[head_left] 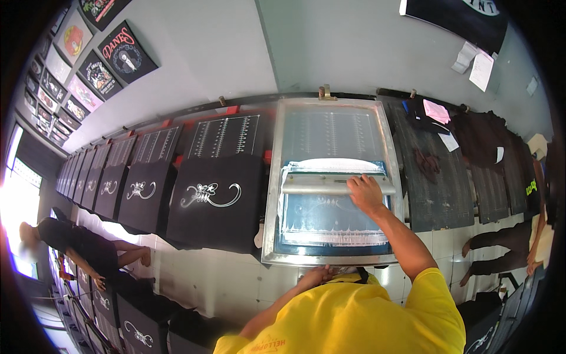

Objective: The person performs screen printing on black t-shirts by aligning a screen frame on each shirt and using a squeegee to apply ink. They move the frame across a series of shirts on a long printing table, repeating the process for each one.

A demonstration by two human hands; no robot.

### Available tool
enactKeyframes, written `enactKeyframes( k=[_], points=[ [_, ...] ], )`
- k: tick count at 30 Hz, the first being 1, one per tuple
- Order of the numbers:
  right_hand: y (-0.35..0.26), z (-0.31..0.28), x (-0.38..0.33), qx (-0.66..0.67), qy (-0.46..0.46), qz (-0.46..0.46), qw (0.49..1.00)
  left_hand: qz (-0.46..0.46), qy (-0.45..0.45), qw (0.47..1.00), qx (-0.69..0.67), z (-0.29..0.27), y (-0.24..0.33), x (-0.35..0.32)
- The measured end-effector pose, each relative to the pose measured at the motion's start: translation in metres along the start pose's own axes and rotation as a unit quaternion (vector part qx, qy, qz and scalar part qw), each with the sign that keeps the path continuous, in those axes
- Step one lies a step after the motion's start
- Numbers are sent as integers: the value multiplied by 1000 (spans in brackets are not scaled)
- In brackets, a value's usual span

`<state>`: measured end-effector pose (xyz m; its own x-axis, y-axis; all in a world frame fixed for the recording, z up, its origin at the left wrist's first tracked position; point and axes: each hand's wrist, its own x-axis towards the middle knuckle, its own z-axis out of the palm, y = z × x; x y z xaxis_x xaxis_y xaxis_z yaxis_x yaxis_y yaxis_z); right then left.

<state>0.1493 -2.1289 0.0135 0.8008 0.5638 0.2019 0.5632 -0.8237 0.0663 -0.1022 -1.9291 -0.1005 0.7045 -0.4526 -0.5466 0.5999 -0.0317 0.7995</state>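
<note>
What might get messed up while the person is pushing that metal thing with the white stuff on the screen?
Maybe these:
1. The right hand grips the squeegee right of its middle, so the pressure might be uneven and the print patchy.
2. A thick band of white ink lies along the squeegee; too much could blot the design.
3. The left hand is close to the screen frame; a bump might shift it.

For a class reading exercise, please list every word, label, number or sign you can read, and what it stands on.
I won't copy wording; here's where it stands:
Red capitals: black wall print
Capitals, cut off: dark banner, upper right
Orange letters: yellow shirt
Yellow-green marking, too small: dark garment, far right
White sheet on wall: too small
Squeegee, framed screen: none legible
</note>
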Motion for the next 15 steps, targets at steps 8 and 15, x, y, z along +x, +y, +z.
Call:
enactKeyframes(
  k=[8,15],
  points=[
    [45,-32,65,160,-84,40,983,36,0,994,99,-7,-8,3],
    [65,-29,61,359,-329,100,867,-14,-43,993,-106,-3,20,-5]
  ],
)
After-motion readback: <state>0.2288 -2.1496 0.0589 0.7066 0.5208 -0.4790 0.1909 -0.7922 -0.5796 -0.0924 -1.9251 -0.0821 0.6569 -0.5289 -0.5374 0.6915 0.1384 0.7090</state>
